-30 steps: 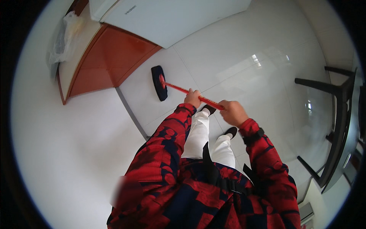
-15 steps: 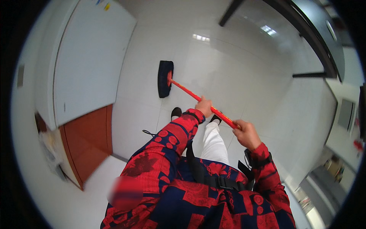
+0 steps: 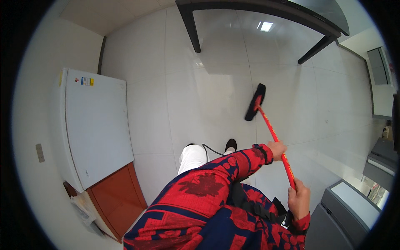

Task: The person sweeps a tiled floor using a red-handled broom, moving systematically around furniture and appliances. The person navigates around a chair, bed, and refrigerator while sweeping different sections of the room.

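A broom with a red handle and a wide black head slants across the tiled floor, its head resting on the tiles ahead of me. My left hand is wrapped round the middle of the handle, the arm stretched across my body to the right. Lower down, near the handle's top end, my right hand is closed round it too. The fingers' undersides are partly hidden by the hands themselves.
On the left a white fridge or freezer stands on a reddish-brown wooden cabinet. A dark-legged table spans the far side. Grey drawer-like furniture sits close on the right. A dark cord hangs by my legs.
The broom head has swung from the left, near the white appliance, over to the right. Both hands have moved right with the handle, and my view has turned.
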{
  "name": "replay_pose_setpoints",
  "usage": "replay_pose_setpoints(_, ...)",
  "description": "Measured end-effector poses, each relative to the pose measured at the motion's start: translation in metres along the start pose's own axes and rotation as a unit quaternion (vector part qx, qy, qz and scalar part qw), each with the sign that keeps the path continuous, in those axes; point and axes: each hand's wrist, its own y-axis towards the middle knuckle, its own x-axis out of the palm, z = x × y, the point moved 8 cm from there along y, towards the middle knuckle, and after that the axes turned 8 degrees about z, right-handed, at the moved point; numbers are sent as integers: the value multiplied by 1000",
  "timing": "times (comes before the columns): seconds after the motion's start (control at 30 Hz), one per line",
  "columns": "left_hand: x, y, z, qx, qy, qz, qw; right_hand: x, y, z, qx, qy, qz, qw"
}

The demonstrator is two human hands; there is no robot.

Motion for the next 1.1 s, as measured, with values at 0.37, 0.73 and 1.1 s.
replay_pose_setpoints(0.37,-115,-34,-76,-38,31,3,999,38,60,-52,18,122,-77,989)
replay_pose_setpoints(0.73,-288,-266,-392,-375,124,128,910,342,187,-258,11,158,-495,854)
replay_pose_setpoints(1.1,-407,-384,-497,-462,125,297,826,451,215,-456,-194,127,-392,890)
